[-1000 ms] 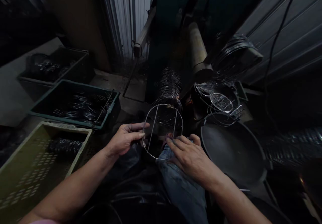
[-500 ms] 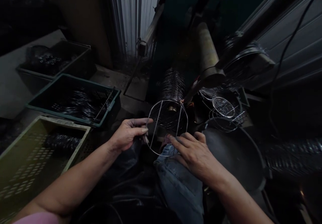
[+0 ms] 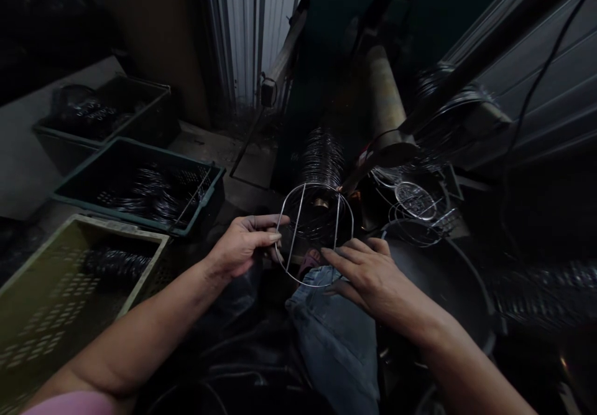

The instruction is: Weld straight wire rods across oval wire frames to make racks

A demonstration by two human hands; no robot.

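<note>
A thin round wire ring (image 3: 282, 265) with two straight cross wires is upright in front of me. My left hand (image 3: 247, 245) is closed, pinching the ring's left side between thumb and fingers. My right hand (image 3: 373, 272) is at the ring's lower right edge, its fingers stretched out over the wire and the thumb apart below. A firm grip by it does not show. The ring's top right, where a cross wire meets it, touches a coppery tip (image 3: 339, 188) on a machine arm. Behind the ring is a dense row of wire rings (image 3: 323, 157).
Yellow (image 3: 140, 272), green (image 3: 215, 194) and dark (image 3: 163, 91) crates with wire pieces stand at left. A round dark basin (image 3: 438, 278) is at right, loose wire rings (image 3: 415, 200) beyond it. A thick machine cylinder (image 3: 385, 85) rises ahead. My denim-covered leg (image 3: 333, 334) is below.
The wire ring and both hands have shifted slightly right. The right-hand fingers lie a little further out along the ring's edge, and the left hand keeps its pinch.
</note>
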